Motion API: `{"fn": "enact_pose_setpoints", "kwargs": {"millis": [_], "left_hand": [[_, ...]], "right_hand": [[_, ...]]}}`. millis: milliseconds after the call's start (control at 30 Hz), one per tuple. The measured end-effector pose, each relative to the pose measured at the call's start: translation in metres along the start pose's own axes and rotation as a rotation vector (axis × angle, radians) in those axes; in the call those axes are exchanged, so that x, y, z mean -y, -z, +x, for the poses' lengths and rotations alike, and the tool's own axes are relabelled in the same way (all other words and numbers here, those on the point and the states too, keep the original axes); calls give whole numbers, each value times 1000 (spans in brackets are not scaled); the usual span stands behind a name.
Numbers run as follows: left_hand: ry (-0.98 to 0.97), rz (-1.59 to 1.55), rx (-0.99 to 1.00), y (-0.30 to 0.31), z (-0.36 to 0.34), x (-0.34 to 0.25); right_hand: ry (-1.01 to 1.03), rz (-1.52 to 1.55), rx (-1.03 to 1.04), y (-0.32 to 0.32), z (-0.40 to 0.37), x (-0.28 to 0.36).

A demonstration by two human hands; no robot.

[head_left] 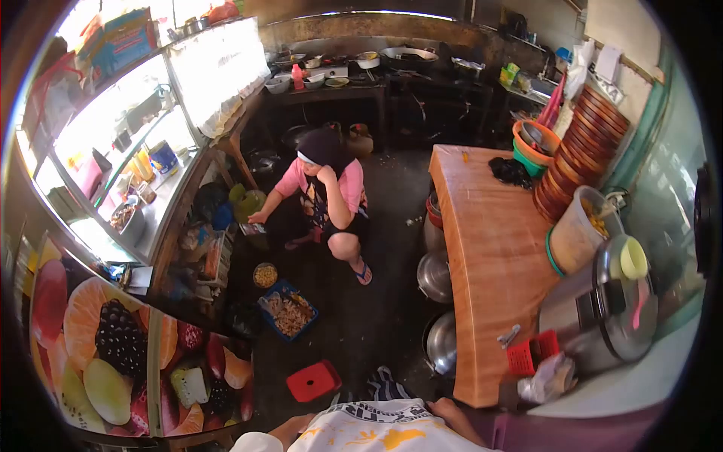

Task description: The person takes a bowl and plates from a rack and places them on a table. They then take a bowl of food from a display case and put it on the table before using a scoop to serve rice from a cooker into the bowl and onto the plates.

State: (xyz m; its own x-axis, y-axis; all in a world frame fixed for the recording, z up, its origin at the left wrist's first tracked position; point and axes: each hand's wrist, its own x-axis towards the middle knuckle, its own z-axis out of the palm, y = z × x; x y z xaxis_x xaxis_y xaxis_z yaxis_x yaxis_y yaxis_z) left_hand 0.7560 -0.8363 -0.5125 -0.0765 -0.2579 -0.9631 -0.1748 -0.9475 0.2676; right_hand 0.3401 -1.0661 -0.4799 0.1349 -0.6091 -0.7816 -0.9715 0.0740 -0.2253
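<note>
At the bottom edge, on the left side of the printed white shirt (376, 429), part of my left hand (295, 428) shows low against the cloth. My right hand (450, 416) is partly visible on the shirt's other side, near the front corner of the wooden table (482, 301). The fingers of both hands are too hidden to make out, and I see no object in either. A red plastic lid or box (313, 381) lies on the floor just beyond my left hand.
Another person (327, 181) squats ahead, holding a small object. A blue tray of food (289, 310) and a bowl (265, 275) are on the floor. Metal pots (440, 343) stand beside the table, which bears a large cooker (602, 301). A glass display case (120, 173) is at left.
</note>
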Motion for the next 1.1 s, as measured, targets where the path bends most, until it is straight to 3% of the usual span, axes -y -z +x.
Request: {"fn": "enact_pose_setpoints", "kwargs": {"millis": [100, 167, 233, 400, 600, 733, 867, 933, 967, 1067, 1100], "left_hand": [[-31, -29, -67, 12, 6, -50], [-48, -54, -111, 18, 10, -80], [-57, -67, -149, 28, 14, -107], [-58, -82, -234, 76, 36, -182], [-38, 136, -230, 184, 75, -293], [-178, 653, -146, 265, 109, -389], [-738, 1743, 19, 348, 170, -534], [-569, 1356, -98, 373, 188, -601], [-633, 1490, -254, 375, 189, -643], [-799, 725, -491, 367, 202, -729], [-844, 642, -521, 361, 202, -752]], "right_hand": [[130, 122, 119, 102, 25, 66], [264, 299, 144, 120, 62, 83], [376, 368, 4, 152, 86, 123], [507, 395, -84, 213, 150, 210], [674, 404, -345, 301, 260, 266], [699, 447, -589, 393, 321, 276], [571, 489, -652, 508, 334, 299], [560, 528, -724, 553, 357, 303], [577, 547, -796, 571, 378, 301], [563, 476, -903, 638, 420, 303], [560, 464, -930, 661, 432, 305]]}}
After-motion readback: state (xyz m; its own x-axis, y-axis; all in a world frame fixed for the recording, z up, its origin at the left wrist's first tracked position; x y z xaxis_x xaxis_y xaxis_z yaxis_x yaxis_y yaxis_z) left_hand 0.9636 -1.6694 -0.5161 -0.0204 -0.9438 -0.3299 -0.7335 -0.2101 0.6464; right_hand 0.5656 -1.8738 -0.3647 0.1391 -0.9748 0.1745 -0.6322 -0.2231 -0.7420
